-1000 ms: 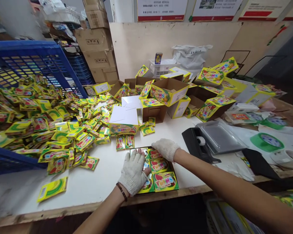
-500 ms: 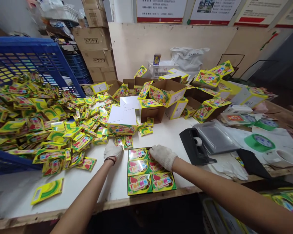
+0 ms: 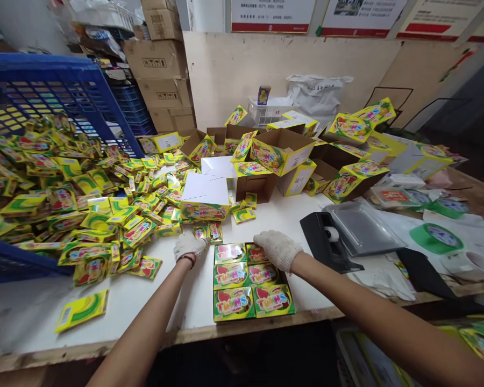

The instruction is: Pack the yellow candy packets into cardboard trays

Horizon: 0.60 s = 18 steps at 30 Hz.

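Observation:
My left hand (image 3: 190, 247), in a white knit glove, lies on the table with its fingers loosely stretched toward two small candy boxes (image 3: 215, 233), touching or just short of them. An open carton (image 3: 214, 279) stands near the table's front edge, holding rows of small "TWINS" boxes (image 3: 234, 303) face up. Over the carton's far right corner rests my right hand (image 3: 277, 249), also gloved, fingers bent down but apart from any grip I can see. Its fingertips are partly hidden. A white-topped carton (image 3: 205, 189) stands just beyond my left hand.
A large heap of small boxes (image 3: 76, 199) spills from a blue crate (image 3: 60, 80) on the left. Several empty display cartons (image 3: 282, 150) are piled at the back. A black tape dispenser (image 3: 326, 242), a plastic-wrapped stack (image 3: 365, 228) and green tape rolls (image 3: 435, 237) lie right.
My right hand has drawn back slightly toward the carton's far right corner, uncovering more of the boxes there. My left hand stays by the two small boxes. The view has shifted a little.

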### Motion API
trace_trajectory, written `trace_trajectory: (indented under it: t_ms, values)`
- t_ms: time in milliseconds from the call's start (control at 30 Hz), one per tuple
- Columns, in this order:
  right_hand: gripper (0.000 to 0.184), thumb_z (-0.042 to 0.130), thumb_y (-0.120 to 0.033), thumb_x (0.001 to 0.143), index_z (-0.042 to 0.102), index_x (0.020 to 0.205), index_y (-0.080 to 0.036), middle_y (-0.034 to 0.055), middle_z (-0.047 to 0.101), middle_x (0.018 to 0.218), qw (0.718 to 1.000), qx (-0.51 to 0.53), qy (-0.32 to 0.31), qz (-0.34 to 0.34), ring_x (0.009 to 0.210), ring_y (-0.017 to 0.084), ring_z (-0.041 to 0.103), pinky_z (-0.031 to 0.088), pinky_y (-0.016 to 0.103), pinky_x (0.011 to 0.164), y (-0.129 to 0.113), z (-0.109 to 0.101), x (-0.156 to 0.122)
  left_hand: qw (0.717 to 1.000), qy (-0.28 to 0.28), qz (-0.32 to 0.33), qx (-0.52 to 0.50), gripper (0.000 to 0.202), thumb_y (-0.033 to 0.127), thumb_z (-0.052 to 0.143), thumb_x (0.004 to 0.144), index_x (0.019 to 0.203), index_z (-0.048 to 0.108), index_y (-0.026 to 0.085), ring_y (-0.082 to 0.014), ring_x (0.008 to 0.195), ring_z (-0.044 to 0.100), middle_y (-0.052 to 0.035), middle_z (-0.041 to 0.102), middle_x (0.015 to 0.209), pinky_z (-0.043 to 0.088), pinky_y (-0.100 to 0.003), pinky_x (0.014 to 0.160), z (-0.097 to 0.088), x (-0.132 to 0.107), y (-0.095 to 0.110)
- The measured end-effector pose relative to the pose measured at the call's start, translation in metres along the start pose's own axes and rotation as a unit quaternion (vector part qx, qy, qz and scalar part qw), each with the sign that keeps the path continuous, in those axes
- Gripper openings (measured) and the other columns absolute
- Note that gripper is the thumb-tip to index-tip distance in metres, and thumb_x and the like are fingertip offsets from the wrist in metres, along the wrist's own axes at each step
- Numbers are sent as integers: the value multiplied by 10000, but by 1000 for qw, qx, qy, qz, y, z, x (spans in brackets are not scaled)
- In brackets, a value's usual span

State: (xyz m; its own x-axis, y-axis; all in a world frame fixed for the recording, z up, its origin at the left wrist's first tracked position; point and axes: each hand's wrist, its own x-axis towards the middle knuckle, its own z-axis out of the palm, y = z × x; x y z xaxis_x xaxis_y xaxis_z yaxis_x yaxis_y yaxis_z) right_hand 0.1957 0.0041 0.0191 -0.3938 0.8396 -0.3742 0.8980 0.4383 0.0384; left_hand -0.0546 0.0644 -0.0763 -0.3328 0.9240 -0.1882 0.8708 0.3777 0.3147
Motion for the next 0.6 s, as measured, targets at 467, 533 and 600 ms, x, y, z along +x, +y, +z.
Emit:
trace_trajectory:
  t_ms: [467, 533, 600]
  values:
    - [259, 460, -158, 944, 635, 1133, -130, 162, 619, 1128, 999, -19, 30, 17, 1026, 277, 607, 512, 344, 825, -18, 31, -4, 1000, -3, -1, -23, 543, 534, 702, 676, 1067, 572, 181, -376, 1155, 586, -207, 606, 1214, 491, -417, 856, 2, -4, -3]
    - [299, 429, -118, 943, 620, 1172, -107, 176, 616, 1136, 999, -26, 44, 17, 1046, 291, 594, 500, 371, 868, -18, 34, -5, 999, -15, 0, -34, 509, 512, 731, 649, 1004, 583, 180, -381, 1122, 604, -203, 633, 1155, 492, -418, 850, 0, -4, -3]
    - [343, 408, -85, 935, 595, 1223, -84, 195, 609, 1158, 999, -28, 41, 17, 1074, 307, 580, 491, 393, 887, -17, 33, -3, 998, -24, -4, -54, 481, 480, 749, 635, 970, 576, 181, -372, 1068, 630, -190, 657, 1098, 496, -405, 821, -2, -6, -4]
